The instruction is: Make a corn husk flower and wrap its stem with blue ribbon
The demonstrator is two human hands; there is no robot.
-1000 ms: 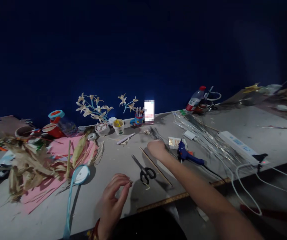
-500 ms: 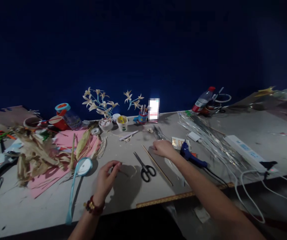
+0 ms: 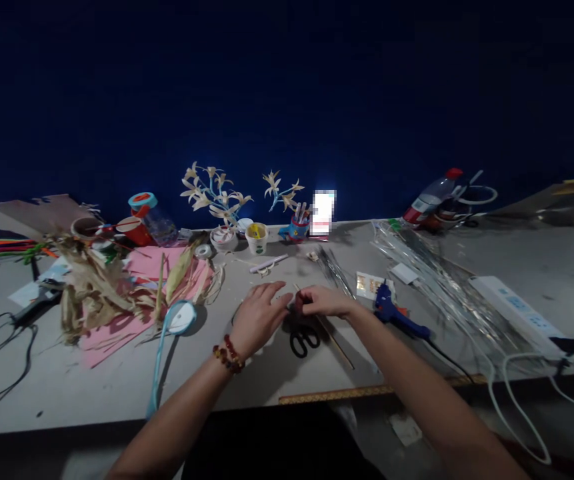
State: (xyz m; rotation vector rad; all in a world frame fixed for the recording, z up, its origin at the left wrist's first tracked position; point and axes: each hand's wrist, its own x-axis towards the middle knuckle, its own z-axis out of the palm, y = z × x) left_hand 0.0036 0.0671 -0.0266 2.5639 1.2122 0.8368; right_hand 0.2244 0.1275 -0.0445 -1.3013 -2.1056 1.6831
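Note:
My left hand reaches over the table with its fingers stretched out and apart; anything beneath the palm is hidden. A thin dark curved strip shows at its left edge. Close by, my right hand has its fingers curled in a pinch, and what they hold is too small to make out. Between and below the hands lie black-handled scissors, their blades mostly covered. A thin wooden stick runs out from beneath my right hand. Several thin silvery wires lie just behind it.
A blue glue gun with its cable lies at right, near a white power strip. On the left are dried husks on pink paper and a blue ribbon roll. Flower sprigs and a phone stand behind.
My left hand has moved right and forward, its pinch opening. My right hand has drawn closer to it, now above the scissors and stick. The view has shifted slightly left.

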